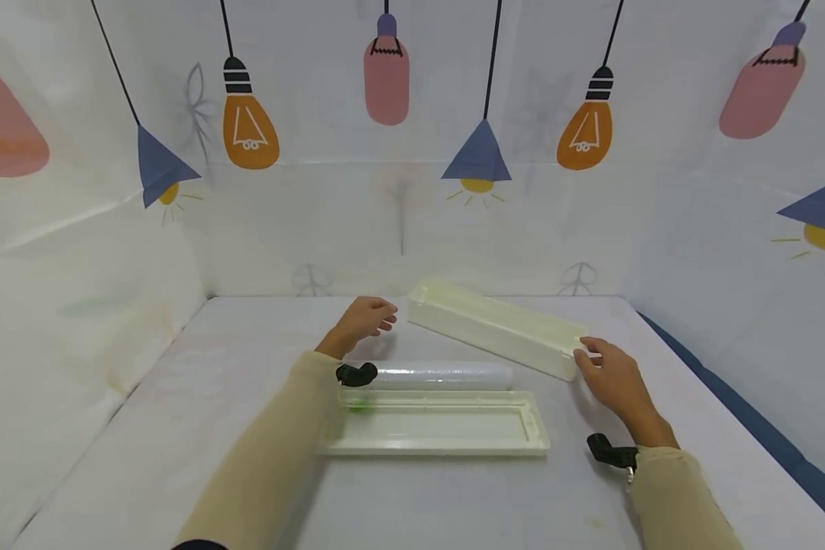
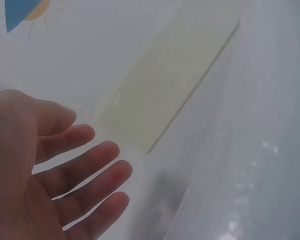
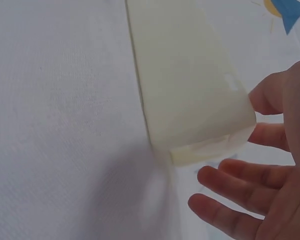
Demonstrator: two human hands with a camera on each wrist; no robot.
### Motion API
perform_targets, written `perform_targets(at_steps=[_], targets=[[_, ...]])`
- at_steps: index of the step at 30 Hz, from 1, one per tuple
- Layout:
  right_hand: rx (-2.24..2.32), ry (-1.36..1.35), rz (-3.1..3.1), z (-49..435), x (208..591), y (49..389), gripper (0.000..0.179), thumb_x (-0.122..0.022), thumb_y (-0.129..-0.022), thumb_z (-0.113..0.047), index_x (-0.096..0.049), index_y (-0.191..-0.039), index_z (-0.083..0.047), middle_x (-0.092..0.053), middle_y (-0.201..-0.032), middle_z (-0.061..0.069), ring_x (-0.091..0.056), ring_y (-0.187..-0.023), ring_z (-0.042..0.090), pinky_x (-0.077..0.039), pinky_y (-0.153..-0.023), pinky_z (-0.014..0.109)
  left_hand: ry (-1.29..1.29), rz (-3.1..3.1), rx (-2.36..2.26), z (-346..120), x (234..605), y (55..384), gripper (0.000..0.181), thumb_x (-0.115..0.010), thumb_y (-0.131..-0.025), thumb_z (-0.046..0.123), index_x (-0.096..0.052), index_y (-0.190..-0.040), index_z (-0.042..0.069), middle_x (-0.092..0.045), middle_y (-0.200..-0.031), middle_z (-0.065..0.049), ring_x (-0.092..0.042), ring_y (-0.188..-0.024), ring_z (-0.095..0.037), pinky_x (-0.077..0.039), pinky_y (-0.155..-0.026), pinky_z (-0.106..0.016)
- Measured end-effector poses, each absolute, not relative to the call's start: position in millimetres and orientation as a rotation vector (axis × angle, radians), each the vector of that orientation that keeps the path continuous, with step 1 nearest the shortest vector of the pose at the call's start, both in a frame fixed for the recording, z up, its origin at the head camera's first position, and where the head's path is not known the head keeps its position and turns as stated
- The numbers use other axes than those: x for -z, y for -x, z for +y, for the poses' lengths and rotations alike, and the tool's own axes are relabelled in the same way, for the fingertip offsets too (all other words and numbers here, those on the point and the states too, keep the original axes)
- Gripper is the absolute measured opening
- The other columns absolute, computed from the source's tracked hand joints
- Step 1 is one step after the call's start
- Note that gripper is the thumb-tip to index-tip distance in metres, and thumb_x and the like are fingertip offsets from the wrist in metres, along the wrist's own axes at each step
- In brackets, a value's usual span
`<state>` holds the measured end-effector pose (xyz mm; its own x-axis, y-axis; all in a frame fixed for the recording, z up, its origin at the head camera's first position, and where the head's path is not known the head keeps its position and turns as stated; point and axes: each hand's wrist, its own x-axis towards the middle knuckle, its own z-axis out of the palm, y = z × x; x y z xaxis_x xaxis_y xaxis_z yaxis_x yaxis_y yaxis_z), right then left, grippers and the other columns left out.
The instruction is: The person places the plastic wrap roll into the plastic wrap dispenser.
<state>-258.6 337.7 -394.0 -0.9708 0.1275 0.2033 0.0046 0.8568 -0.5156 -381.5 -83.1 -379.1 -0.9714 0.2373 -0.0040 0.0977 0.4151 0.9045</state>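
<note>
A long cream plastic cover (image 1: 495, 325) lies slanted at the back of the table, its right end nearer. My left hand (image 1: 363, 321) hovers just off its left end, fingers loosely spread and holding nothing; the left wrist view shows that hand (image 2: 70, 170) apart from the cover (image 2: 165, 80). At the other end, my right hand (image 1: 610, 374) has its thumb and index fingertips right at the cover's corner, and the remaining fingers (image 3: 240, 185) are spread. Nearer, a roll of clear plastic film (image 1: 447, 375) lies behind a shallow cream tray (image 1: 440, 449), its left part hidden by my left arm.
White sheeting printed with lamps and bulbs (image 1: 477, 153) surrounds the white table (image 1: 454, 504) at the back and sides. Dark wrist camera mounts (image 1: 356, 374) stick out from both sleeves. A blue strip (image 1: 729, 397) runs along the table's right edge.
</note>
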Motion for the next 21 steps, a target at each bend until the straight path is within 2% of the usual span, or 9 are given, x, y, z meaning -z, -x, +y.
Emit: perform_targets(at_steps=[5,12,21], targets=[[-0.853,0.168,-2.862,335,393,260,0.059,-0.042,-0.107,-0.038,-0.04,-0.148,0.003,-0.044,-0.141,0.036,-0.05,-0.124,0.052,-0.047,-0.093,0.065,-0.238,2.53,-1.596,-75,384,390,0.043,-0.055,-0.104,0.031,-0.063,-0.129,-0.004,-0.067,-0.118,-0.019,-0.067,-0.104,-0.029,-0.056,-0.088,-0.042],[-0.888,0.141,-2.893,340,394,260,0.064,-0.038,-0.107,-0.045,-0.034,-0.151,0.002,-0.041,-0.144,0.038,-0.047,-0.125,0.054,-0.046,-0.095,0.066,-0.116,2.628,-1.544,-59,387,395,0.053,-0.05,-0.103,0.046,-0.063,-0.129,0.001,-0.066,-0.118,-0.017,-0.066,-0.094,-0.025,-0.056,-0.078,-0.033],[-0.887,0.077,-2.857,342,399,260,0.066,-0.042,-0.106,-0.047,-0.038,-0.149,0.002,-0.044,-0.142,0.037,-0.054,-0.119,0.051,-0.05,-0.091,0.063,-0.161,2.693,-1.529,-53,388,396,0.048,-0.053,-0.103,0.04,-0.063,-0.132,0.003,-0.068,-0.113,-0.019,-0.067,-0.087,-0.027,-0.052,-0.074,-0.033]])
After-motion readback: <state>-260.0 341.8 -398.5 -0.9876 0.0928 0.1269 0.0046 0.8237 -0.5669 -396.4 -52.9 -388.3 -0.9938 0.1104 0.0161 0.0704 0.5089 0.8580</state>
